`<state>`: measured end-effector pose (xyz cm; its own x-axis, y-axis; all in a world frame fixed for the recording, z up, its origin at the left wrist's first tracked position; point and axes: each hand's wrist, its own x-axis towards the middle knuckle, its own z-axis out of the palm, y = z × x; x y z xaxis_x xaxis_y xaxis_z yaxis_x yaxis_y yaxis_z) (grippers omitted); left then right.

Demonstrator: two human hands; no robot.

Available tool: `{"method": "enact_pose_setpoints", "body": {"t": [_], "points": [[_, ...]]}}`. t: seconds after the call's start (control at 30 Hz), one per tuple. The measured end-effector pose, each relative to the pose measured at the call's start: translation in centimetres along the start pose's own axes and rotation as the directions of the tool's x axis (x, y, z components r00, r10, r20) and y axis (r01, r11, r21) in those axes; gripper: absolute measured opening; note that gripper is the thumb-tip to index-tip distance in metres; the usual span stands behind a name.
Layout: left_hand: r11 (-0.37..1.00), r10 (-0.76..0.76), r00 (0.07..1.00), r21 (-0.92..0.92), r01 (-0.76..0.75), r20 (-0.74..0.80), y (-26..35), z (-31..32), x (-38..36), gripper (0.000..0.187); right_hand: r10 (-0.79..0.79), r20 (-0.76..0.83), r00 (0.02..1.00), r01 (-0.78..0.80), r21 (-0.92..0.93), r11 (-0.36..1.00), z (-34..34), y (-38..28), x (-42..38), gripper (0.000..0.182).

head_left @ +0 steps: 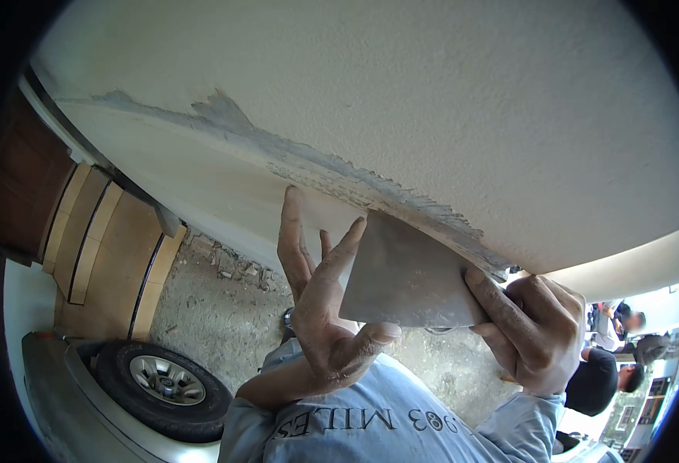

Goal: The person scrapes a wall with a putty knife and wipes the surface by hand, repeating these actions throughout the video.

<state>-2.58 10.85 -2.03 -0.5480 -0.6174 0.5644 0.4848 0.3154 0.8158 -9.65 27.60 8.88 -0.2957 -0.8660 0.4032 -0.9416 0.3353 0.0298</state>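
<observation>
A thin, flat grey sheet (pixel 412 274), roughly rectangular, is gripped at its right end by my right hand (pixel 544 332), the fingers folded over it. Its far edge lies along a rough grey band (pixel 370 185) on the pale painted surface overhead. My left hand (pixel 328 309) is open, its fingers spread. One fingertip reaches the pale surface beside the band. Another is right at the sheet's upper left corner, and the thumb sits near its lower edge. Whether the sheet is metal or abrasive paper I cannot tell.
Below me is a rough concrete floor (pixel 224 309) with rubble at its edge. Tiled steps (pixel 116 255) and a vehicle's wheel (pixel 162 386) are on the left. At the far right, a person in a black shirt (pixel 592 383) and others are in the background.
</observation>
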Motion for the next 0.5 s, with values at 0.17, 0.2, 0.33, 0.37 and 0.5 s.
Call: {"method": "enact_pose_setpoints", "body": {"t": [0.17,0.2,0.33,0.37,0.5], "points": [[0.997,0.073,0.997,0.005,-0.073,-0.003,0.31,0.20,-0.09,0.086,-0.035,-0.046,0.998,0.038,0.057,0.998,0.24,0.50,-0.96,0.042],[0.997,0.081,0.997,0.001,-0.081,-0.004,0.29,0.37,0.00,0.086,-0.029,-0.038,0.999,0.031,0.057,0.998,0.18,0.51,-1.02,0.042],[0.998,0.056,0.998,-0.027,-0.056,0.001,-0.25,0.47,-0.29,0.086,-0.006,-0.005,1.000,0.006,0.046,0.999,-0.15,0.57,-1.09,0.042],[0.998,0.053,0.999,-0.022,-0.053,0.002,-0.36,0.47,-0.38,0.086,-0.005,0.003,1.000,0.005,0.042,0.999,-0.18,0.65,-1.05,0.043],[0.995,0.102,0.995,0.011,-0.102,-0.007,-0.40,0.57,-0.29,0.083,0.016,0.009,1.000,-0.016,0.065,0.998,-0.24,0.59,-1.14,0.043]]}}
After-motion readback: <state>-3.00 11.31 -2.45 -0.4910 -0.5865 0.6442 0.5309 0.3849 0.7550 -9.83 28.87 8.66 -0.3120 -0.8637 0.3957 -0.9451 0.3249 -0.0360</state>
